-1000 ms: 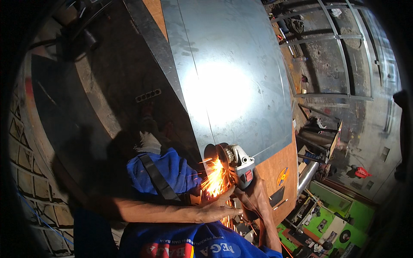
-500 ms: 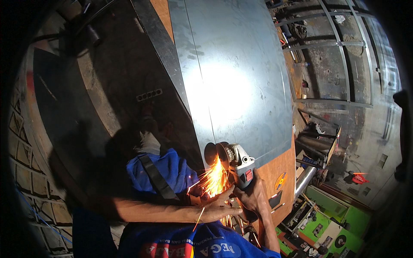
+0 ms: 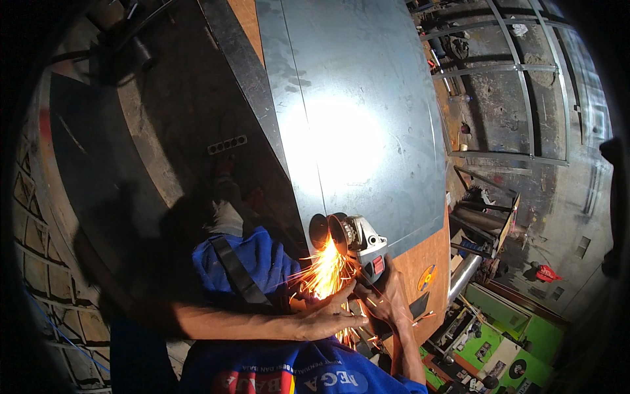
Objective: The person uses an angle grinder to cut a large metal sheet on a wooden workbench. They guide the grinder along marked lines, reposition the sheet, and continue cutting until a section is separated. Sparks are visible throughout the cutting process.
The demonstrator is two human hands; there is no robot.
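Observation:
My right hand (image 3: 392,299) is wrapped round the body of an angle grinder (image 3: 373,249), grey with a red switch. Its thin disc (image 3: 338,235) stands on edge against a large grey metal sheet (image 3: 387,190), at the near end of a dark straight line running up the sheet. Orange sparks (image 3: 325,272) stream from the disc toward me, over the blue clothing. My left hand (image 3: 328,320) reaches across from the left, fingers stretched and thumb apart, just below the grinder beside the sparks. Whether its fingertips touch the tool is hard to see.
The sheet lies on a brown wooden board (image 3: 400,279) bearing a yellow-orange disc (image 3: 426,277). A dark metal strip (image 3: 246,72) runs along the sheet's left edge. At right are a metal bar frame (image 3: 518,67), a red bag (image 3: 546,273) and a cluttered green surface (image 3: 485,341).
The grinder and my right hand have shifted slightly away from me and a little left along the sheet. The left hand stays nearly in place, and sparks keep flying.

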